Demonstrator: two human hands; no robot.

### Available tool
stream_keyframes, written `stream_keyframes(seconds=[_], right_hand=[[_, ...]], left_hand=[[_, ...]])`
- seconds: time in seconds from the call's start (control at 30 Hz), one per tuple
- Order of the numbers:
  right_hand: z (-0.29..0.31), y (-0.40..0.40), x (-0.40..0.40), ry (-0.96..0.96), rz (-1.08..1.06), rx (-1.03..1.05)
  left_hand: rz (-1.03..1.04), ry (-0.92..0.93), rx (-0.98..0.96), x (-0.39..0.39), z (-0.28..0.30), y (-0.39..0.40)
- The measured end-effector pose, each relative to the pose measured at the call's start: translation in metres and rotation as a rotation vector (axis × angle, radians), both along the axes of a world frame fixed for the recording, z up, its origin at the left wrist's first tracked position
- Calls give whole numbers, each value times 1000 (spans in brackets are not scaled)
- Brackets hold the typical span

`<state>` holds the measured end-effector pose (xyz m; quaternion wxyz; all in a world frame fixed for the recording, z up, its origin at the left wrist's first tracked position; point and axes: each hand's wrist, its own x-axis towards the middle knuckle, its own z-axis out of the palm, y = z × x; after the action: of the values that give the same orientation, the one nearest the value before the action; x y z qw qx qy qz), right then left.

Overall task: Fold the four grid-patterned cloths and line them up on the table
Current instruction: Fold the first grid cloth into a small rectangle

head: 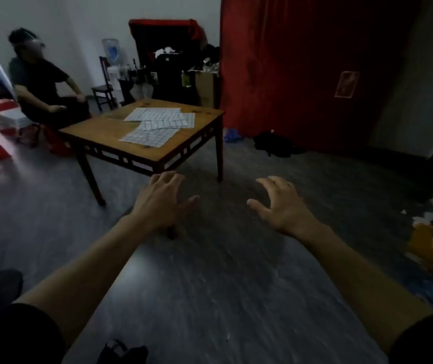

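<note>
Approach phase, nothing folded yet. Both arms reach forward over the grey floor, well short of the wooden table [100,128]. Left hand [161,199] empty, fingers spread and lightly bent, palm down; right hand [279,203] same, fingers loosely curved, thumb out, holding nothing. Grid-patterned cloths [157,124] lie flat and unfolded on the tabletop, overlapping in a loose fan toward the right half of the table; top one [152,114] at the far side, near one [148,136] closest to the front edge. Count looks like four but overlaps make it hard to confirm. Seated person [42,82] at the far-left side of the table, not touching cloths. Red curtain [302,61] behind right. Step in hand, judged: close the gap to the table before grabbing. Best start is likely the near cloth, since it sits at the front and pulls free with least disturbance. Pinch two corners, one per hand, slide it clear of the stack, then fold edge to edge. Risk: dragging overlapped neighbours along. Left half of tabletop looks the place to line folded ones.
</note>
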<state>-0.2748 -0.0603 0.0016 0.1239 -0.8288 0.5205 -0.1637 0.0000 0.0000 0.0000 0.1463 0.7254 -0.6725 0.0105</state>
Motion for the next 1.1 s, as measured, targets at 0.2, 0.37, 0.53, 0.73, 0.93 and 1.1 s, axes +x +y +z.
stream_keyframes(seconds=[0.2, 0.37, 0.53, 0.73, 0.93, 1.1], right_hand=[[3, -89, 27, 6, 90, 44], [2, -145, 66, -6, 137, 58], [-10, -196, 113, 22, 167, 68], [-19, -263, 183, 61, 188, 64], [-7, -336, 275, 35, 186, 38], [-22, -376, 347, 25, 226, 57]], left_hand=[[111, -1, 16, 18, 2, -62], [176, -23, 21, 50, -4, -99], [211, -6, 15, 94, -19, -141], [238, 51, 14, 166, -47, -207], [272, 187, 36, 250, -64, -276], [296, 159, 33, 309, -71, -311]])
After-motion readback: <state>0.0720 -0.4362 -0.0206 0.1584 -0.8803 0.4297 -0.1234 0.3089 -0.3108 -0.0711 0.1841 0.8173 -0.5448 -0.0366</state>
